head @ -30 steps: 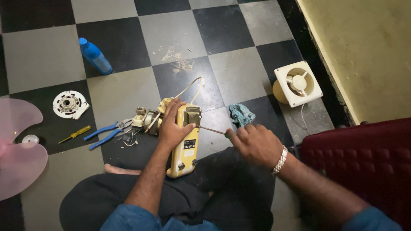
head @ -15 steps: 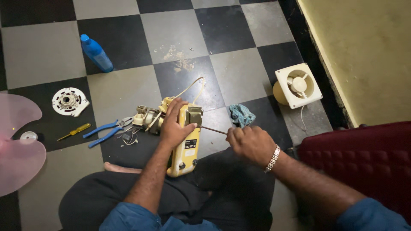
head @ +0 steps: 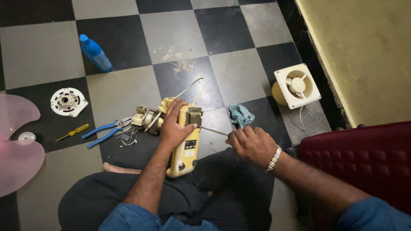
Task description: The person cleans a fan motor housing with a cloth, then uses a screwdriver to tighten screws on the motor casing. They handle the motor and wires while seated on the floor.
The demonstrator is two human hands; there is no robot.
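Note:
I sit cross-legged on a checkered floor with a yellow fan housing (head: pixel 185 149) across my lap and the floor. My left hand (head: pixel 173 126) grips the housing's upper part from the left side. My right hand (head: pixel 250 143) is closed on a screwdriver (head: pixel 214 131), whose thin shaft points left into the housing's top right edge. A small motor part with wires (head: pixel 145 117) hangs off the housing's far end, and a white cord (head: pixel 190 87) loops away from it.
Blue-handled pliers (head: pixel 102 130), a small yellow screwdriver (head: pixel 75 131), a white round fan grille part (head: pixel 67 102), pink fan blades (head: pixel 17 145) and a blue bottle (head: pixel 96 53) lie to the left. A teal rag (head: pixel 240 115), a white exhaust fan (head: pixel 295 87) and a maroon cushioned seat (head: pixel 359 162) are right.
Both hands stay on the housing and the screwdriver. The view has shifted slightly; the right hand has edged a little left toward the housing.

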